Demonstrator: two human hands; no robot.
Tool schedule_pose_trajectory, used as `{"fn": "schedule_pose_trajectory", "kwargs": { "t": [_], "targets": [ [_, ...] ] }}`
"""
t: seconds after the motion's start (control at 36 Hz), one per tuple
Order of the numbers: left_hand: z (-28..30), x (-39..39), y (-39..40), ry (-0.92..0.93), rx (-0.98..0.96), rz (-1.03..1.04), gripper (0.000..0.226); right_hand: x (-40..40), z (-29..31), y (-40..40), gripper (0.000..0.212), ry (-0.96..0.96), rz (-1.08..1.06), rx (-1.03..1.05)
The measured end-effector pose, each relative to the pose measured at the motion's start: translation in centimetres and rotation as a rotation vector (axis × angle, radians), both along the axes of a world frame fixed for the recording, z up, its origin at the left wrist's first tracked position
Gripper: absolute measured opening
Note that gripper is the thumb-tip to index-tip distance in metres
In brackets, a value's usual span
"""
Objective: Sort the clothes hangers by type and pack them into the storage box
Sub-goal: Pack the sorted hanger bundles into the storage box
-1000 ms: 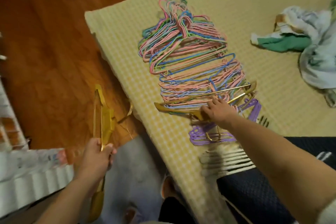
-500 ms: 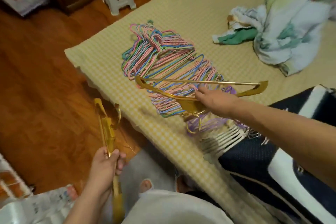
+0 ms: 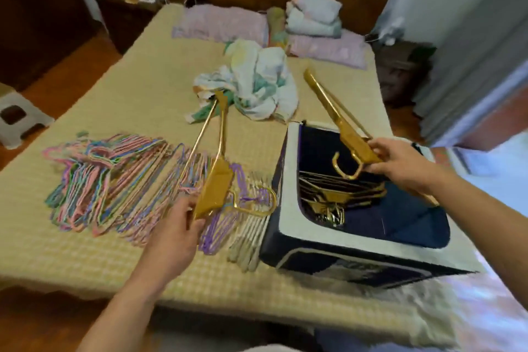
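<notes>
My left hand (image 3: 174,226) grips a gold hanger (image 3: 215,180) by its middle, held above the hanger piles on the bed. My right hand (image 3: 400,161) grips a second gold hanger (image 3: 340,126) over the open navy storage box (image 3: 288,189), hook hanging down into the opening. Several gold hangers (image 3: 337,194) lie inside the box. On the bed lie a pile of pastel wire hangers (image 3: 108,180), purple hangers (image 3: 220,229) and white hangers (image 3: 251,234) beside the box.
A crumpled light cloth (image 3: 254,86) lies mid-bed behind the hangers. Pillows (image 3: 220,23) and folded towels (image 3: 314,16) sit at the headboard. A small stool (image 3: 17,117) stands on the wooden floor at left. The checked yellow bed cover (image 3: 85,251) spreads under everything.
The view swung from the bed's left side to face the bed and box. My left hand brought its gold hanger up over the piles; my right hand carried its gold hanger over the box.
</notes>
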State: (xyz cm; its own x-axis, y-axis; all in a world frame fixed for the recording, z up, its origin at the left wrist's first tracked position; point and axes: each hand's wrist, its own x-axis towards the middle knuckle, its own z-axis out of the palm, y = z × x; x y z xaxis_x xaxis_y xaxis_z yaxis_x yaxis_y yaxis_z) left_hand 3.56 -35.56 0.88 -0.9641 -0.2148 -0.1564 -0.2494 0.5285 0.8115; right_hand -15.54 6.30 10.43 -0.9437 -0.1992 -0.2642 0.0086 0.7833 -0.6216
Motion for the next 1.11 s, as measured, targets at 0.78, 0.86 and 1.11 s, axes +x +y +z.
{"fn": "schedule_pose_trajectory", "kwargs": {
  "t": [0.78, 0.86, 1.11],
  "targets": [
    [-0.3, -12.3, 21.1, -0.261, -0.432, 0.027, 0.033, -17.4, -30.8, 13.0, 0.03, -0.157, 0.365, 0.358],
    [-0.8, -12.7, 21.8, -0.255, -0.486, 0.026, 0.05, -18.0, -32.9, 13.5, 0.034, -0.061, 0.401, 0.383],
    [-0.9, -13.3, 24.1, -0.232, -0.468, -0.077, 0.066, -17.2, -36.1, 14.1, 0.042, -0.032, 0.404, 0.459]
  ]
}}
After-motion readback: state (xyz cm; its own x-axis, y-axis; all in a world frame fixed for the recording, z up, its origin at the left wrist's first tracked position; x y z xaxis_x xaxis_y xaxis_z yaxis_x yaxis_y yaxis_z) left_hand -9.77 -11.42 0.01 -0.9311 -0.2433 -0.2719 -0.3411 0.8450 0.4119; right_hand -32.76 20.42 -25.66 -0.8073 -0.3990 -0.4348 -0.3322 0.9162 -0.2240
